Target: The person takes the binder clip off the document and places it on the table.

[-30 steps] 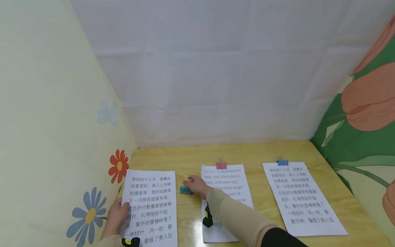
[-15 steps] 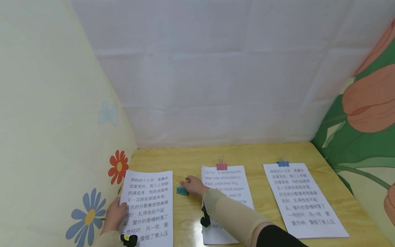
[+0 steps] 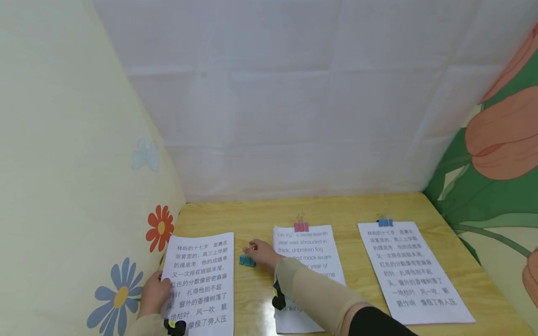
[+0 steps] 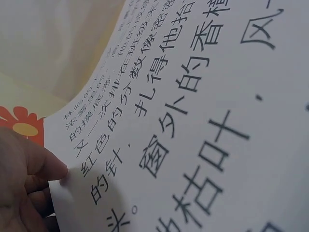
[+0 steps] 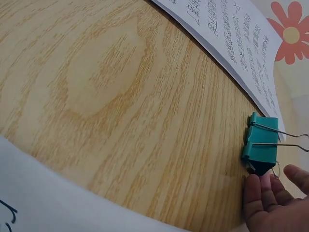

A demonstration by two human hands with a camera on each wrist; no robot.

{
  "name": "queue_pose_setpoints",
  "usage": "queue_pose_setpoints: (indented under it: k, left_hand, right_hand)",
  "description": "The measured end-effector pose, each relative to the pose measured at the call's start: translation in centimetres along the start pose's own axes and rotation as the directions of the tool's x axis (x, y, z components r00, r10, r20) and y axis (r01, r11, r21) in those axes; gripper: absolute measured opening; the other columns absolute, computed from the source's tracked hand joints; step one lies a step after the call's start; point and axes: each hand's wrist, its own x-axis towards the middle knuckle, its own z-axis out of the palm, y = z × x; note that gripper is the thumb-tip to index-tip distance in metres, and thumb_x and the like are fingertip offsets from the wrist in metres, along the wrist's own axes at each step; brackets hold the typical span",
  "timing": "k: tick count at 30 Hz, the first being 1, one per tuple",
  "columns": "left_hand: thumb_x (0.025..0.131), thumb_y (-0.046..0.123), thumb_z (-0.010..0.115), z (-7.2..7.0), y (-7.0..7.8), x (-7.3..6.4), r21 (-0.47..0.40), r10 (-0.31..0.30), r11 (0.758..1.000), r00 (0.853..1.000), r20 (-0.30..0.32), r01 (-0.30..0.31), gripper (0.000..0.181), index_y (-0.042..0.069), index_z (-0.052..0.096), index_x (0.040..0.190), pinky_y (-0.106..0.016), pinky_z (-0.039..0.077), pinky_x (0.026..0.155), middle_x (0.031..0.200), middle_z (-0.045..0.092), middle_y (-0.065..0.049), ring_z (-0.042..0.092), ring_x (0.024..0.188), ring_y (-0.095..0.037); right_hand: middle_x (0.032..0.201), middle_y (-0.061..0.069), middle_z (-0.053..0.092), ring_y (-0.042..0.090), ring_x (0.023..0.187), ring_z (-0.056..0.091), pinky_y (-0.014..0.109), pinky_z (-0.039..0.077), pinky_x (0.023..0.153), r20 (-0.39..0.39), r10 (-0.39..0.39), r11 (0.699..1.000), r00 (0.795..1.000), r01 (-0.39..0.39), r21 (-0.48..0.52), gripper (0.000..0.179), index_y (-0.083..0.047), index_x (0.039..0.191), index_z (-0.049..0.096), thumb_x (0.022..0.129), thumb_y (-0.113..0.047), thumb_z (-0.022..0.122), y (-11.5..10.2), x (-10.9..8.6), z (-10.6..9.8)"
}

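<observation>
My left hand [image 3: 154, 293] holds the left edge of a stack of printed paper [image 3: 201, 280]. In the left wrist view, its thumb [image 4: 50, 166] lies on the top sheet, with the other fingers partly hidden behind the edge. The paper bends upward toward that side. Between this stack and the middle one, my right hand [image 3: 262, 254] is at a teal binder clip [image 3: 247, 260] on the table. Seen from the right wrist, the fingertips touch the near end of the clip [image 5: 263, 140], while the thumb [image 5: 297, 178] stands apart from them. The clip's wire handles point sideways.
A middle stack [image 3: 308, 242] has a pink binder clip [image 3: 301, 227] at its top, and my right forearm crosses over it. Farther right lies another stack [image 3: 416, 275] with a blue clip [image 3: 385, 222]. Patterned walls border the wooden table [image 3: 336, 210].
The left paper stack has shifted slightly left with my left hand. My right hand and the teal binder clip have also moved a little left. The other two stacks stay put.
</observation>
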Motion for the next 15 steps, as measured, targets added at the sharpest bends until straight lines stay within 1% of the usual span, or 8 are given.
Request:
queue_pose_setpoints:
  k: [2, 5, 10, 13, 15]
  left_hand:
    - [0.097, 0.004, 0.039, -0.1, 0.0, -0.1, 0.0, 0.002, 1.0, 1.0, 0.001, -0.002, 0.045, -0.025, 0.044, 0.131, -0.057, 0.046, 0.083, 0.108, 0.056, -0.037, 0.056, 0.095, -0.045]
    - [0.099, 0.007, 0.038, -0.2, 0.1, -0.3, -0.005, 0.003, 1.0, 1.0, -0.001, -0.003, 0.048, -0.025, 0.043, 0.133, -0.058, 0.046, 0.086, 0.112, 0.056, -0.039, 0.056, 0.098, -0.046]
    - [0.1, 0.009, 0.038, -0.4, 0.3, -0.6, -0.004, 0.015, 1.0, 1.0, 0.008, -0.015, 0.048, -0.026, 0.044, 0.131, -0.056, 0.047, 0.082, 0.108, 0.057, -0.038, 0.057, 0.095, -0.045]
    - [0.099, 0.009, 0.04, -0.4, 0.2, -0.6, 0.011, 0.027, 1.0, 1.0, 0.006, -0.027, 0.044, -0.026, 0.047, 0.125, -0.051, 0.048, 0.077, 0.101, 0.058, -0.036, 0.057, 0.089, -0.043]
    - [0.097, 0.008, 0.041, -0.2, 0.1, -0.8, 0.03, 0.036, 0.999, 0.999, 0.002, -0.036, 0.043, -0.026, 0.048, 0.121, -0.05, 0.048, 0.075, 0.099, 0.058, -0.036, 0.058, 0.088, -0.044]
  right_hand:
    - [0.138, 0.024, 0.058, 0.039, 0.13, 0.053, 0.051, 0.044, 0.108, 0.01, -0.026, 0.999, 1.0, 0.026, -0.019, 0.052, 0.004, 0.144, 0.053, 0.105, -0.03, 0.059, 0.1, 0.0, 0.0]
    - [0.144, 0.025, 0.054, 0.041, 0.136, 0.049, 0.051, 0.041, 0.111, 0.028, -0.041, 0.999, 0.999, 0.042, -0.021, 0.053, 0.004, 0.147, 0.051, 0.106, -0.03, 0.058, 0.1, -0.1, -0.1]
    - [0.145, 0.026, 0.053, 0.042, 0.137, 0.047, 0.053, 0.039, 0.112, 0.034, -0.037, 0.999, 0.999, 0.036, 0.031, 0.053, 0.003, 0.148, 0.05, 0.105, -0.028, 0.059, -0.1, -0.7, -0.5]
    - [0.146, 0.024, 0.053, 0.041, 0.137, 0.048, 0.053, 0.04, 0.112, 0.036, -0.02, 0.999, 0.999, 0.018, 0.049, 0.053, -0.001, 0.148, 0.051, 0.106, -0.03, 0.058, -0.2, -1.1, -0.9]
    - [0.147, 0.023, 0.052, 0.041, 0.137, 0.048, 0.053, 0.04, 0.111, 0.034, -0.012, 0.999, 0.999, 0.011, 0.053, 0.052, -0.002, 0.149, 0.051, 0.106, -0.031, 0.058, -0.1, -1.3, -1.1]
